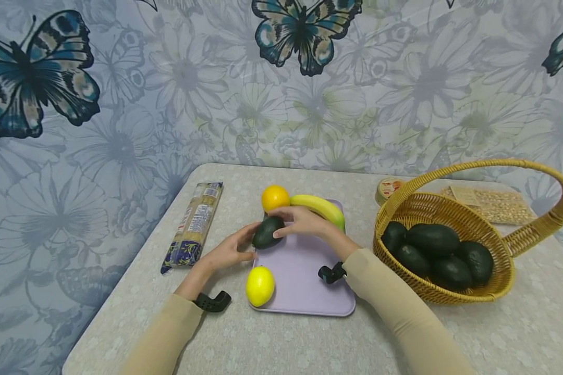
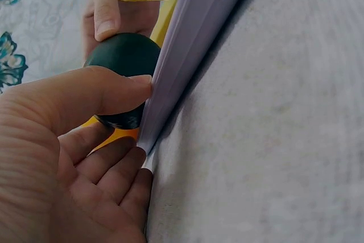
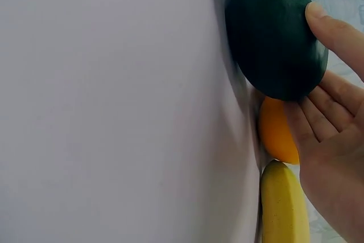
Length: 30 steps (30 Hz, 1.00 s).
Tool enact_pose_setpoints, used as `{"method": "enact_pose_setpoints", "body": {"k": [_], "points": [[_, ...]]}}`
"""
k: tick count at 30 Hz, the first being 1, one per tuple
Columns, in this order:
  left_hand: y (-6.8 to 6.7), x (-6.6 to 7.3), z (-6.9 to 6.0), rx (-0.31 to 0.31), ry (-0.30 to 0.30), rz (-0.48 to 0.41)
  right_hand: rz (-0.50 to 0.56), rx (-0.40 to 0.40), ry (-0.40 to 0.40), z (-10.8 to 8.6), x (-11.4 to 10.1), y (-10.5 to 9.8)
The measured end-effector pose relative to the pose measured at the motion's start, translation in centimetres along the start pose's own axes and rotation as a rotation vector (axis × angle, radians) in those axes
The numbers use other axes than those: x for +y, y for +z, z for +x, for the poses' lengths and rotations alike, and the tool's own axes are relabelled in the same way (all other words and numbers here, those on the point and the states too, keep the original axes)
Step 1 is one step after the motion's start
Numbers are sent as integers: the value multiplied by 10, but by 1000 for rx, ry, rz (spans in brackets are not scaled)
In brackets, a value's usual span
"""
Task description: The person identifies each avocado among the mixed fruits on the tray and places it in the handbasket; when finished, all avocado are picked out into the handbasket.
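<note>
A dark green avocado [image 1: 268, 233] lies at the upper left of a lilac tray [image 1: 305, 281]. My right hand [image 1: 302, 221] holds it from the right, with the thumb on its near side and the fingers behind, as the right wrist view shows. On the other side, my left hand [image 1: 230, 249] reaches round the avocado's left end at the tray's edge, fingers loosely bent. Its thumb [image 2: 122, 92] crosses in front of the avocado in the left wrist view; whether it touches cannot be told. Just behind sit an orange [image 1: 275, 199] and a banana [image 1: 321, 207]. A lemon [image 1: 260, 286] rests at the tray's near left corner.
On the right stands a wicker basket [image 1: 502, 281] with a tall handle, holding several avocados [image 1: 433, 239]. Behind it are a round tin [image 1: 386, 190] and a flat packet [image 1: 504, 205]. A long pasta packet [image 1: 194, 224] lies at the left.
</note>
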State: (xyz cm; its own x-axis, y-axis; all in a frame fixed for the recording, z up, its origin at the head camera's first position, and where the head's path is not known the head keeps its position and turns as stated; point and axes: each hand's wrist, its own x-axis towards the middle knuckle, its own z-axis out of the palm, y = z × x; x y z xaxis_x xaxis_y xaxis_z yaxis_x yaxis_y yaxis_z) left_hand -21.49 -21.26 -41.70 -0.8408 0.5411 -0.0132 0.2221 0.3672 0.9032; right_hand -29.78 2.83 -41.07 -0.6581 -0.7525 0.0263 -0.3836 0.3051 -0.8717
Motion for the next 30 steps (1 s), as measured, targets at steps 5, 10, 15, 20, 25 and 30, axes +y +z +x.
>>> {"method": "enact_pose_setpoints", "body": {"k": [5, 10, 15, 20, 25, 30], "points": [[0, -1, 0, -7, 5, -2, -11, -1, 15, -1, 1, 0], [0, -1, 0, -7, 16, 8, -68, 14, 23, -2, -1, 2], [0, -2, 0, -15, 21, 6, -132, 17, 50, -4, -2, 4], [0, -2, 1, -19, 17, -4, -159, -10, 52, -6, -1, 8], [0, -2, 1, -15, 16, -13, -158, -37, 69, -8, -1, 10], [-1, 0, 0, -19, 15, -3, -175, -11, 61, -10, -4, 10]]}}
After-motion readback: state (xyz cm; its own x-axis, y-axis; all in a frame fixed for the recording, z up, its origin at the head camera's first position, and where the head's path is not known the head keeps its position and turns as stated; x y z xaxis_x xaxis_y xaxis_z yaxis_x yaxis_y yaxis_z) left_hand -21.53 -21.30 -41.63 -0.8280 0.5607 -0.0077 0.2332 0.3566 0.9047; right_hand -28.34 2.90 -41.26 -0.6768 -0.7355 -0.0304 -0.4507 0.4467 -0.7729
